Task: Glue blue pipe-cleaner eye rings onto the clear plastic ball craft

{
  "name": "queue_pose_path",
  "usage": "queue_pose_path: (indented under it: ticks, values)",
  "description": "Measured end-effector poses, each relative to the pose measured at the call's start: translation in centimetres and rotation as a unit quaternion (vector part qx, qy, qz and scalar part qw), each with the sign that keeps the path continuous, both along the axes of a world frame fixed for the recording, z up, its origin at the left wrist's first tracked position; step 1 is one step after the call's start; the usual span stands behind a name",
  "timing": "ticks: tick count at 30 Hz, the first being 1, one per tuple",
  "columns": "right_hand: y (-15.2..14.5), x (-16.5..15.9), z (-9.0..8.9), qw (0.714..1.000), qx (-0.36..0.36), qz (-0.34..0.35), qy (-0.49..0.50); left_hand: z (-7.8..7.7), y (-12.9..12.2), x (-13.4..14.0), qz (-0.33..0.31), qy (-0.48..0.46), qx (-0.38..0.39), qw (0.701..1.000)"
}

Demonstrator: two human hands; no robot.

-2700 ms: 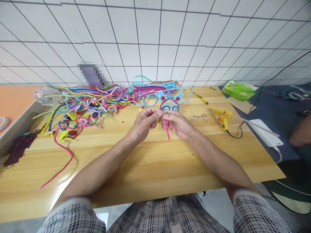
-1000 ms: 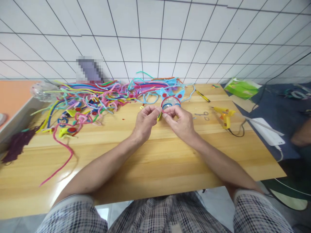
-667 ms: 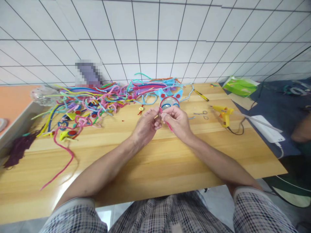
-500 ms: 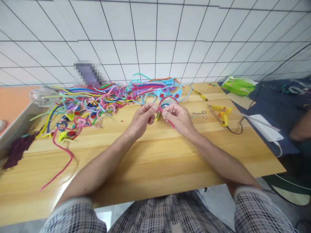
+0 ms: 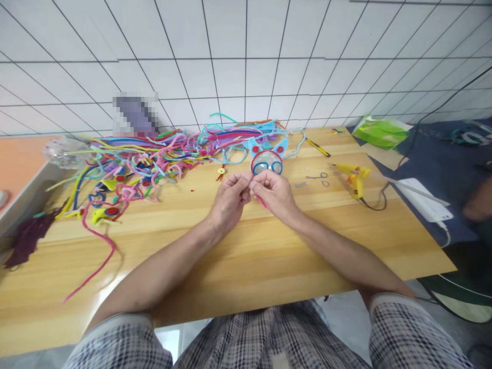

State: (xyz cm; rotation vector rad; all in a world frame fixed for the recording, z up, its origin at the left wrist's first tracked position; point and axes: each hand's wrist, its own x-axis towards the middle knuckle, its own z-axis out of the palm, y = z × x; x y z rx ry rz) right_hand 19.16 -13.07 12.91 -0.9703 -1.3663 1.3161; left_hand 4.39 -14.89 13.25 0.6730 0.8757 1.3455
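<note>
My left hand (image 5: pixel 231 201) and my right hand (image 5: pixel 275 193) meet over the middle of the table, fingertips pinched together. Between them they grip a pink pipe cleaner (image 5: pixel 263 203); one end slants out below my right fingers, and the rest is hidden by the fingers. Just beyond my fingertips lies a round clear piece (image 5: pixel 268 158) with a red rim, blue ears with red dots, and blue glasses-shaped rings. To the left of it, a small red piece with a yellow bead-like part (image 5: pixel 221 171) rests on the wood.
A pile of colourful pipe cleaners (image 5: pixel 169 154) spreads along the wall at left. To the right are scissors (image 5: pixel 319 177), a yellow cutter (image 5: pixel 318 147) and a yellow glue gun (image 5: pixel 353 178) with its cord. Beyond the table edge sit a white power strip (image 5: pixel 423 200) and a green packet (image 5: pixel 380 132).
My hands have drawn slightly towards me and closer together, still pinching the pink pipe cleaner. More of the clear piece and its blue rings shows, and the small red-and-yellow piece is now visible.
</note>
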Motion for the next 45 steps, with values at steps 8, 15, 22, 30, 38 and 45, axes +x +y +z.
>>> queue_pose_path:
  ticks: [8, 15, 22, 30, 38, 45]
  values:
    - [1.2, 1.9, 1.2, 0.997, 0.027, -0.007, -0.066, 1.0, 2.2, -2.6, -0.044, 0.156, 0.099, 0.982]
    - [0.8, 1.3, 0.7, 0.997, 0.032, -0.009, -0.068, 0.5, 1.7, -2.1, -0.017, 0.173, 0.097, 0.98]
    - [0.3, 0.3, -0.3, 0.998, 0.017, -0.031, -0.054, -2.2, 0.0, 0.7, 0.029, 0.049, 0.046, 0.997]
    - [1.4, 2.4, 1.1, 0.982, 0.104, -0.022, -0.156, -0.6, 2.8, -2.9, -0.032, 0.264, 0.188, 0.945]
    - [0.7, 1.2, 0.2, 0.985, 0.091, -0.019, -0.144, -1.1, 1.2, -0.9, 0.023, 0.096, 0.099, 0.99]
    - [0.6, 0.7, -0.5, 0.986, 0.063, -0.025, -0.154, -1.8, 0.8, -0.2, 0.008, 0.073, 0.067, 0.995]
